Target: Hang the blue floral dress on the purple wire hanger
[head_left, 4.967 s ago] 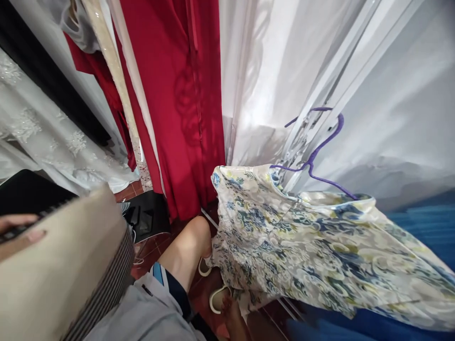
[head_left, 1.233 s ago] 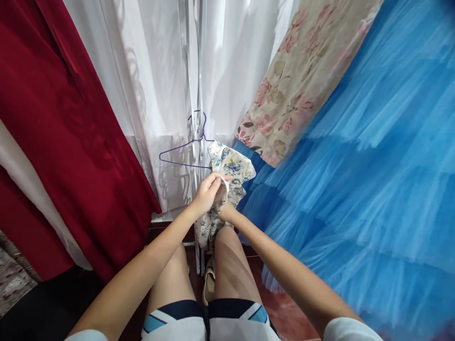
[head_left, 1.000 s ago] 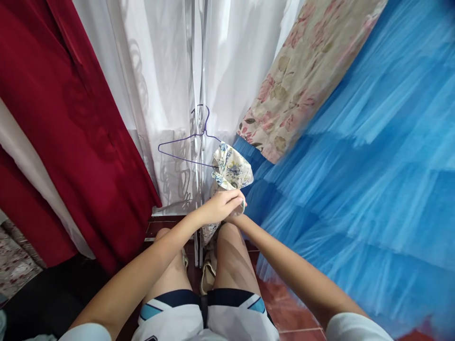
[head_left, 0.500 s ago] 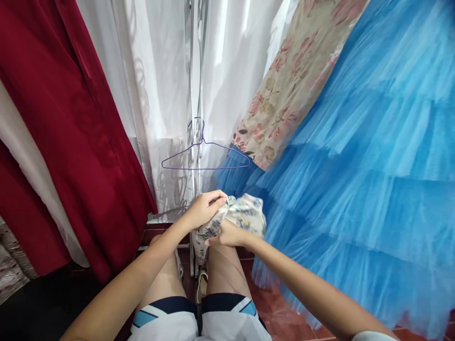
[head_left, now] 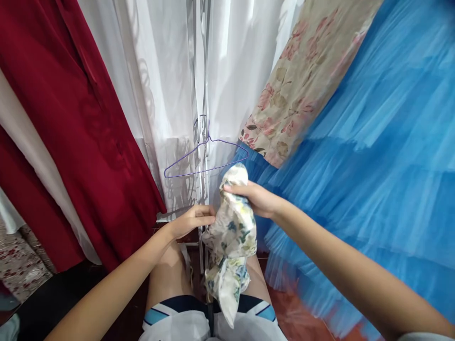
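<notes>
A crumpled cream cloth (head_left: 234, 227) with a blue, green and yellow floral print hangs down in front of my thighs; what kind of garment it is, I cannot tell. Near its upper end my right hand (head_left: 261, 196) grips it, thumb in front and fingers behind. My left hand (head_left: 194, 220) is closed at the cloth's left edge, thumb and fingers pinched on it. Just above the cloth, a thin purple wire hanger (head_left: 188, 174) hangs tilted with nothing on it.
White metal poles (head_left: 201, 94) stand in front of a white curtain (head_left: 167, 94). Dark red fabric (head_left: 95, 156) hangs at the left. At the right hang a beige floral fabric (head_left: 280, 113) and a layered blue tulle skirt (head_left: 373, 189). Reddish tiles (head_left: 302, 317) cover the floor.
The cloth, bunched low between both hands before, now hangs lengthwise. My right hand has moved up and right with its top, and my left hand slightly down and left. The hanger has tilted.
</notes>
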The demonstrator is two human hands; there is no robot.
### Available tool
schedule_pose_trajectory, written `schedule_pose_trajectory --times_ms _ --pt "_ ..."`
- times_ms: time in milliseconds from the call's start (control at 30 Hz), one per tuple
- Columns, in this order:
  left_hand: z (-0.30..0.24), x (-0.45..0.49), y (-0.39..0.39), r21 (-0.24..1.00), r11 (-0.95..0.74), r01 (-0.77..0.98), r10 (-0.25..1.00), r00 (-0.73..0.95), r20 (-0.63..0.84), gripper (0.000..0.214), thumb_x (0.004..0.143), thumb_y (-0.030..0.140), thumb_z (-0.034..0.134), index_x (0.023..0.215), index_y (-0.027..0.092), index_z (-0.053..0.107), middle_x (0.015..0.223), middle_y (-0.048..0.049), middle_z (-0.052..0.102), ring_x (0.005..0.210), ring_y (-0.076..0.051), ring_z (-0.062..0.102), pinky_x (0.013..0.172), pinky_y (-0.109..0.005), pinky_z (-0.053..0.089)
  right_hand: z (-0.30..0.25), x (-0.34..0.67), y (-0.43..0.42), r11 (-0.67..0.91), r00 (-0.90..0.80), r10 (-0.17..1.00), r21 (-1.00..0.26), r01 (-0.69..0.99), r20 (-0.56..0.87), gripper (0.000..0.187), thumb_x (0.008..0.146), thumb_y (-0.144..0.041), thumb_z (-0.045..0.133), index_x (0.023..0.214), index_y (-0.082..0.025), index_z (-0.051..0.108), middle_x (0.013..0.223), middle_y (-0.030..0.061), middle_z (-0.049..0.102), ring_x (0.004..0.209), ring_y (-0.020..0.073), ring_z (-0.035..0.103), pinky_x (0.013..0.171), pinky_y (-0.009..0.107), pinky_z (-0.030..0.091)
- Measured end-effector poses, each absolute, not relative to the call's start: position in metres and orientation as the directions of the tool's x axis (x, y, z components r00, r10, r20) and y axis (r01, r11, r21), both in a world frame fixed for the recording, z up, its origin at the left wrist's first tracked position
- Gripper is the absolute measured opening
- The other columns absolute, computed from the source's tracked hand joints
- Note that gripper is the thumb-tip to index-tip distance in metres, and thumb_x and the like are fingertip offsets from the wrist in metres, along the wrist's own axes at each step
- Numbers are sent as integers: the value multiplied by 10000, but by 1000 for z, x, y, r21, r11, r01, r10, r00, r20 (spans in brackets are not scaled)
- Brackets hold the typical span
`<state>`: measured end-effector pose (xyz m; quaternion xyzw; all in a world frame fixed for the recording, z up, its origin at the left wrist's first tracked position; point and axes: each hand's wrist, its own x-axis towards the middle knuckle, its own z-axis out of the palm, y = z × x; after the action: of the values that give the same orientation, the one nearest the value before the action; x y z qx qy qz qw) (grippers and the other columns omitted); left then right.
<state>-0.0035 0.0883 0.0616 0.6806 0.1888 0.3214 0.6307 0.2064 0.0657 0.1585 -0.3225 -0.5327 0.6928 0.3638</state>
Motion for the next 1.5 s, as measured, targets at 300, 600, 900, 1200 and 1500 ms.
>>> schedule_pose_trajectory --times_ms 300,600,900,1200,1500 --pt "98 -6 67 954 -188 -235 678 672 299 568 760 278 791 1277 222 564 1200 -109 635 1101 -274 609 917 -357 497 152 197 63 -123 -722 677 -989 80 -143 316 748 -362 818 915 -119 704 810 33 728 699 140 660 661 248 546" --pt "67 -46 88 698 -550 459 704 704 92 391 829 534 639 677 173 650 700 -42 630 659 -193 586 642 -296 449 144 248 85 95 -511 858 -963 253 -50 344 743 -431 785 864 -111 757 840 83 763 712 191 690 686 282 548" --pt "70 -160 180 349 -489 800 862 380 336 221 809 409 587 665 247 632 678 -42 661 677 -244 608 659 -305 420 108 243 152 495 -312 868 -707 504 386 276 813 -279 603 1018 -134 718 922 69 729 839 227 641 769 316 486" --pt "123 -144 249 310 -515 799 773 277 570 235 906 314 408 708 217 490 735 -58 578 751 -235 546 728 -319 391 98 232 229 443 -74 861 -668 598 504 237 830 -345 566 839 -133 673 774 59 666 763 214 587 746 314 451" --pt "132 -74 240 437 -592 678 727 215 652 239 919 423 508 888 191 558 697 25 523 687 -150 500 653 -244 353 89 264 215 519 -74 815 -668 533 575 322 842 -435 572 823 -142 703 777 50 684 730 201 586 704 301 457"
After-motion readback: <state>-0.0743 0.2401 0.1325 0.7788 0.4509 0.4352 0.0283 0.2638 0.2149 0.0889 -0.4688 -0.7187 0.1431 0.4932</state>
